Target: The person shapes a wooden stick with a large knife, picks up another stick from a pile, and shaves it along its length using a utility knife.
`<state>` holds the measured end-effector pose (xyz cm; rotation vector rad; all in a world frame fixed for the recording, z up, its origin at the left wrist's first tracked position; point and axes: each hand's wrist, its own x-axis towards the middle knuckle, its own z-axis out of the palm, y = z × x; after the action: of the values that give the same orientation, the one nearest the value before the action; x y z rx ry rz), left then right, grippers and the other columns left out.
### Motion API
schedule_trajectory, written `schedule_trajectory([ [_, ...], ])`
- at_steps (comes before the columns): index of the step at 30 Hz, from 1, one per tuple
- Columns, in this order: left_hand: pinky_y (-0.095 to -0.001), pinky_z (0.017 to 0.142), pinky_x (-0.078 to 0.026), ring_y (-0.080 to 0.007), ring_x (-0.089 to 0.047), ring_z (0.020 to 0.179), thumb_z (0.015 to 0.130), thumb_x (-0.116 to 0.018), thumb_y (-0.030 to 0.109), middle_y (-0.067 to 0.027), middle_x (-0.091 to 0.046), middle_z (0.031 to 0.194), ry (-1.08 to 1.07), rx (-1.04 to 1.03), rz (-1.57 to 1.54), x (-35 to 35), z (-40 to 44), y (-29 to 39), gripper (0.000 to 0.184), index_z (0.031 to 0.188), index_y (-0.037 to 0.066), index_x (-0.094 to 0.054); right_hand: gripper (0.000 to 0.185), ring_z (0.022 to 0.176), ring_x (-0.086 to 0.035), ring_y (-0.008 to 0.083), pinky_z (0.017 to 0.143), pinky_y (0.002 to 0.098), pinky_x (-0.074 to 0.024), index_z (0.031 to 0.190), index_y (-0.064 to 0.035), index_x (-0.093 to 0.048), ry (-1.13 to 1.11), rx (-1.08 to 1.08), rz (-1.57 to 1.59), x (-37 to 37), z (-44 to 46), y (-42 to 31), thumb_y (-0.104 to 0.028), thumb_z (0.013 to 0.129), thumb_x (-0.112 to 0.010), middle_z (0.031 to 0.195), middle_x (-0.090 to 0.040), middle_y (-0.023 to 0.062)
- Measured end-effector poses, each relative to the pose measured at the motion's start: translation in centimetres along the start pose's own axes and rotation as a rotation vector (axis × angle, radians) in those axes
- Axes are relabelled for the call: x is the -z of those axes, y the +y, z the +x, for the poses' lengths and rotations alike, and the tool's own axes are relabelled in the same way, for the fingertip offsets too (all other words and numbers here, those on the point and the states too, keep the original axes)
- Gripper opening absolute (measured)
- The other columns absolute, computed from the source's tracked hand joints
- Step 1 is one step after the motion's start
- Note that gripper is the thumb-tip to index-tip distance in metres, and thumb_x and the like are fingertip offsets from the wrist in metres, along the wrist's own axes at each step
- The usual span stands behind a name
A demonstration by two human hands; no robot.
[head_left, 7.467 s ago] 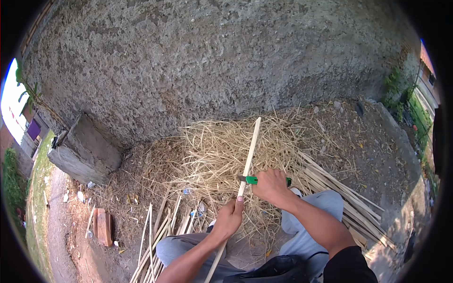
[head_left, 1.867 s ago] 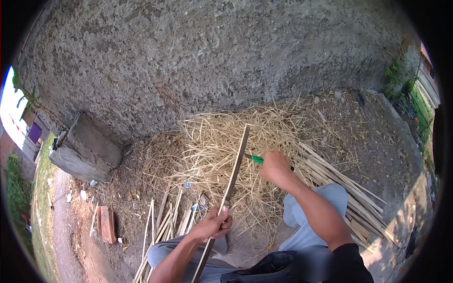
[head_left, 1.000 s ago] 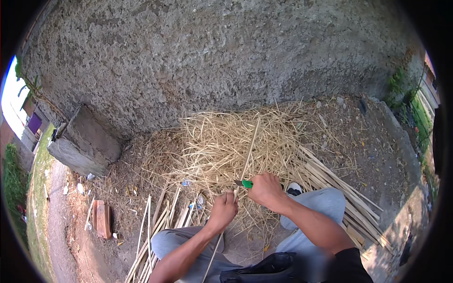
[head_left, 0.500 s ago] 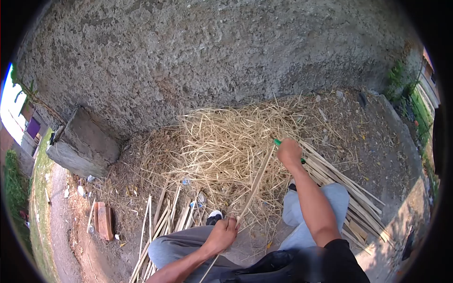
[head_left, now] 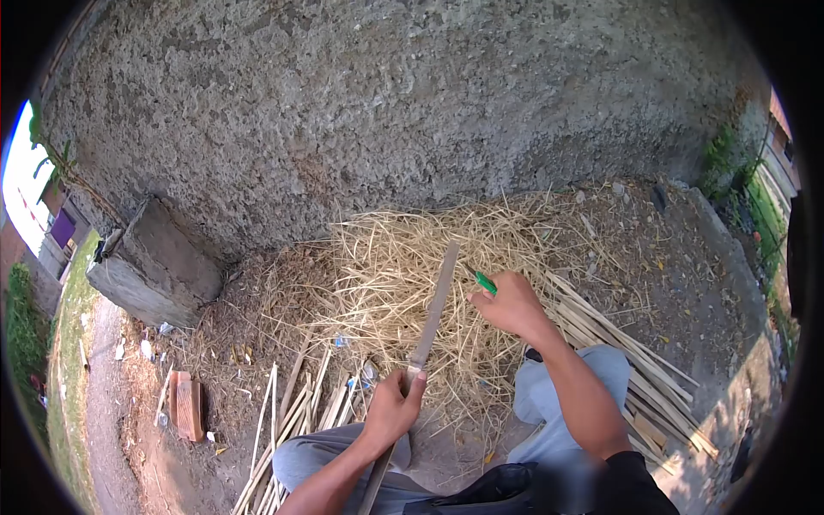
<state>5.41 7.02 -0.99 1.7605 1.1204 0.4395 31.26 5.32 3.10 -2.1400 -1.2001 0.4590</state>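
My left hand (head_left: pixel 395 406) is closed round a long flat strip (head_left: pixel 436 311), its thumb pressed on the strip's face. The strip slants up over a heap of pale shavings (head_left: pixel 386 275), its greyish-brown broad side facing up, and its lower end runs down between my knees. To the right of its upper part, my right hand (head_left: pixel 508 302) grips a green-handled knife (head_left: pixel 486 282). The dark blade points up and left, and a small gap separates it from the strip.
Pale strips (head_left: pixel 652 378) lie in a bundle by my right knee, and others (head_left: pixel 266 446) beside my left knee. A rough wall (head_left: pixel 412 112) rises behind the heap. At the left are a concrete block (head_left: pixel 159 266) and a reddish-brown brick-like piece (head_left: pixel 186 407).
Since half a second ago, my right hand has moved down and left with the knife. The strip stands steeper and shows its broad face, and my left hand has shifted slightly up and left.
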Motion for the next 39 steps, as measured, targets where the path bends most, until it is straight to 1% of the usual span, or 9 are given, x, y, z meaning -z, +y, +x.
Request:
schedule_trajectory([
  [2,-0.0284,0.051,-0.039,-0.0102,-0.050,0.057,0.093,-0.066,0.026,-0.0053,-0.057,0.062,-0.001,-0.033,0.095,-0.1,-0.5,1.1,0.033,0.088,-0.005,-0.059,0.042,0.053,-0.053,0.0306,0.057,0.0426,-0.0430,0.063,-0.0002,-0.051,-0.034,0.021,-0.012,1.6,-1.0,0.3,-0.032,0.078,-0.073,0.056,-0.054,0.0161],
  [10,-0.0291,0.053,-0.042,-0.0101,-0.054,0.060,0.091,-0.069,0.022,-0.0083,-0.063,0.068,-0.040,-0.061,0.093,-1.1,0.4,0.4,0.029,0.091,-0.005,-0.059,0.041,0.054,-0.059,0.0290,0.058,0.0446,-0.0449,0.063,-0.0033,-0.051,-0.090,0.074,-0.077,3.4,-0.4,0.3,-0.034,0.082,-0.072,0.055,-0.056,0.0132],
  [16,-0.0283,0.052,-0.043,-0.0094,-0.054,0.059,0.089,-0.070,0.023,-0.0051,-0.061,0.066,-0.048,-0.057,0.136,-1.1,0.9,1.1,0.028,0.091,-0.003,-0.060,0.033,0.045,-0.043,0.0060,0.045,0.0261,-0.0363,0.074,-0.0063,-0.055,-0.181,0.057,0.863,2.8,-1.0,-0.5,-0.031,0.093,-0.065,0.069,-0.062,0.0076],
  [18,-0.0275,0.051,-0.042,-0.0086,-0.053,0.057,0.089,-0.070,0.024,-0.0037,-0.060,0.065,-0.045,-0.061,0.143,-1.1,1.2,1.2,0.027,0.090,-0.002,-0.060,0.030,0.044,-0.037,0.0034,0.044,0.0212,-0.0317,0.079,-0.0057,-0.054,-0.291,0.244,1.445,4.6,-3.7,-2.0,-0.029,0.096,-0.061,0.086,-0.065,0.0142],
  [20,-0.0255,0.047,-0.039,-0.0065,-0.050,0.053,0.089,-0.069,0.024,-0.0012,-0.057,0.064,-0.139,0.044,-0.052,-0.9,1.6,1.2,0.026,0.088,-0.001,-0.061,0.028,0.042,-0.033,0.0030,0.042,0.0230,-0.0299,0.080,-0.0057,-0.053,-0.426,0.645,1.581,5.9,-7.4,-3.1,-0.027,0.096,-0.062,0.095,-0.065,0.0204],
  [23,-0.0243,0.045,-0.037,-0.0051,-0.048,0.051,0.090,-0.068,0.024,0.0000,-0.056,0.063,-0.120,-0.007,-0.114,-0.8,2.1,1.9,0.025,0.086,0.001,-0.060,0.035,0.041,-0.034,0.0057,0.045,0.0253,-0.0370,0.067,-0.0052,-0.049,-0.467,1.034,1.560,7.5,-13.5,-5.2,-0.024,0.093,-0.065,0.100,-0.065,0.0230],
  [25,-0.0254,0.046,-0.039,-0.0059,-0.050,0.052,0.090,-0.067,0.023,0.0002,-0.055,0.062,-0.112,-0.008,-0.142,-1.2,2.5,1.4,0.025,0.086,0.000,-0.060,0.027,0.040,-0.046,0.0142,0.038,0.0295,-0.0354,0.068,0.0003,-0.058,-0.674,1.367,1.541,8.6,-13.9,-8.1,-0.015,0.085,-0.071,0.100,-0.065,0.0244],
  [34,-0.0280,0.047,-0.038,-0.0069,-0.048,0.054,0.090,-0.068,0.022,-0.0004,-0.053,0.062,-0.095,-0.105,-0.084,-1.8,3.1,1.3,0.026,0.088,-0.003,-0.059,0.024,0.043,-0.044,0.0117,0.041,0.0269,-0.0331,0.066,0.0003,-0.063,-0.628,1.371,1.507,8.1,-15.2,-7.5,-0.012,0.082,-0.076,0.113,-0.062,0.0234],
  [39,-0.0341,0.054,-0.042,-0.0136,-0.051,0.057,0.088,-0.069,0.024,-0.0087,-0.058,0.063,-0.114,-0.035,-0.037,-1.6,3.0,2.2,0.030,0.088,-0.005,-0.060,0.024,0.041,-0.044,0.0136,0.040,0.0281,-0.0325,0.067,-0.0001,-0.063,-0.590,1.382,1.498,7.6,-15.8,-7.4,-0.013,0.081,-0.077,0.117,-0.060,0.0241],
])
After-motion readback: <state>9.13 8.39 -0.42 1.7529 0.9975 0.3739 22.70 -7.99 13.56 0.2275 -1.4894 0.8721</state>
